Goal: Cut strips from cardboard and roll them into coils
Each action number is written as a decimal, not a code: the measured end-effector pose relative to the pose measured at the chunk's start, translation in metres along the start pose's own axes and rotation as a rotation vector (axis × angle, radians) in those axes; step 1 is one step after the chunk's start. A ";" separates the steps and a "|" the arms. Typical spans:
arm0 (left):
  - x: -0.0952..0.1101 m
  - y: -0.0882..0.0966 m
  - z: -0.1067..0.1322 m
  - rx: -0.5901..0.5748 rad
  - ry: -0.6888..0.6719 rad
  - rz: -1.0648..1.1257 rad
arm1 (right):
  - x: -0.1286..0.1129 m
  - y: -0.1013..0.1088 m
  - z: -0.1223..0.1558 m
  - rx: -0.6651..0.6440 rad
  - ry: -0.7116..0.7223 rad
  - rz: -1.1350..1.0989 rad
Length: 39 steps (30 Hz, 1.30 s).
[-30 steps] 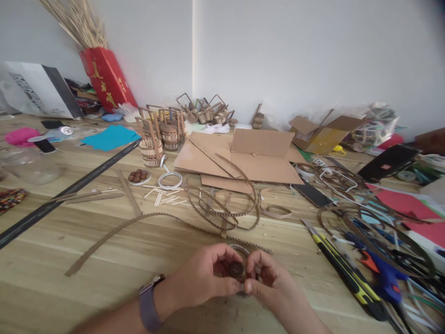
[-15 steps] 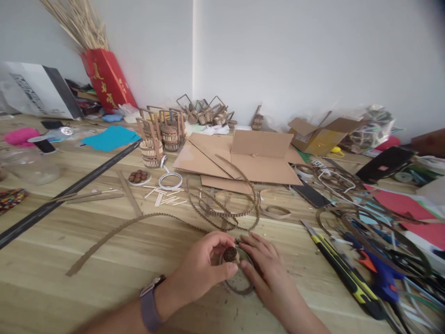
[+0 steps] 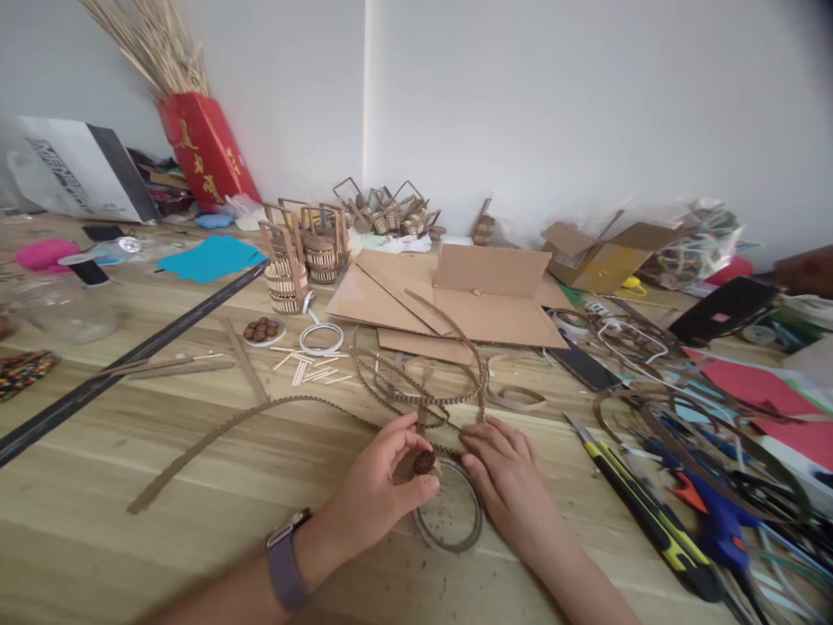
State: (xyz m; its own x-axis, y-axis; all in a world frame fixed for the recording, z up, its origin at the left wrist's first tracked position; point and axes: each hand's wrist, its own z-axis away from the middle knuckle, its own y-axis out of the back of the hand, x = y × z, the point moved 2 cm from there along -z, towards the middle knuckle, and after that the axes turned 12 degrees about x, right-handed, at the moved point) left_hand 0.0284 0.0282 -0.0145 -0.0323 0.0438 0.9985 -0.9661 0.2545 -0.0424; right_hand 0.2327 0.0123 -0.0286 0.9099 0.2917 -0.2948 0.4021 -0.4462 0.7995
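My left hand (image 3: pixel 381 473) is closed on a small dark-brown coil (image 3: pixel 424 462) of corrugated strip, between thumb and fingers. From behind the coil runs the long brown corrugated strip (image 3: pixel 448 450), passing toward my right hand. My right hand (image 3: pixel 504 469) lies nearly flat, fingers stretched out, its fingertips near the strip; whether they press on it is hard to make out. Just below both hands, a grey ring (image 3: pixel 480 521) lies on the wooden table. More of the strip loops loosely ahead of my hands, and one end stretches off to the left.
Cardboard sheets (image 3: pixel 495 312) lie beyond the strip. A yellow-black utility knife (image 3: pixel 641 503) and a blue glue gun (image 3: pixel 722 529) are at the right. Short white sticks (image 3: pixel 300 373), a dish of brown balls (image 3: pixel 261 330), a white tape roll (image 3: pixel 321 339) and small baskets (image 3: pixel 286 286) stand left of centre.
My left hand has shifted slightly left and up with the coil. My right hand has moved a little right and up, so more of the grey ring shows.
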 end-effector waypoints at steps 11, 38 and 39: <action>-0.001 0.003 0.002 0.006 -0.061 -0.015 | -0.005 0.033 -0.002 0.226 0.162 -0.260; 0.033 0.027 -0.043 -0.029 -0.290 -1.168 | 0.002 0.040 -0.002 0.347 -0.167 -0.299; 0.035 0.033 -0.040 -0.011 -0.273 -1.180 | 0.001 0.041 -0.002 0.350 -0.165 -0.295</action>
State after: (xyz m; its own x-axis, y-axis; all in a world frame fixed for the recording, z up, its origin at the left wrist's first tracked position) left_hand 0.0058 0.0769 0.0179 0.8128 -0.4258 0.3975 -0.4355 0.0089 0.9002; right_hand 0.2502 -0.0034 0.0049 0.7443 0.3237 -0.5841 0.6300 -0.6305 0.4534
